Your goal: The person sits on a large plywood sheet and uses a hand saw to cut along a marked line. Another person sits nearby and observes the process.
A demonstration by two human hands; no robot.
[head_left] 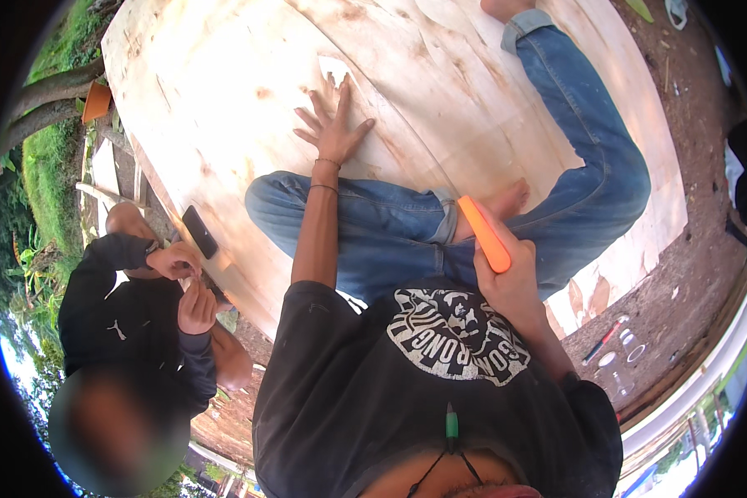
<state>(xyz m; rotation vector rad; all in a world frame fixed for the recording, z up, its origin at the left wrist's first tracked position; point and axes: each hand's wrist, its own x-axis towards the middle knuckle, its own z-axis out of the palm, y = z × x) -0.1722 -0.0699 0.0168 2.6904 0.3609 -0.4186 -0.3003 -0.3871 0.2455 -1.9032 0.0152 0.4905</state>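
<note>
My left hand (332, 124) rests spread on a pale, stained plywood sheet (191, 75), its fingertips over a small whiter patch near a dark seam running along the board. My right hand (506, 274) is closed on an orange-handled tool (481, 228), held above my jeans near my crossed leg; the tool's working part, if any, cannot be made out. My legs in blue jeans (606, 166) lie across the board, with one bare foot under the tool. A green pointed object (451, 423) hangs on a cord at my chest.
A person (116, 307) in dark clothes sits at left, both hands together on something small, beside a black phone (199, 231). An orange pot (96, 102), tree trunk and grass lie beyond. Small tools (604, 340) and clear containers (629, 353) are on the dirt at right.
</note>
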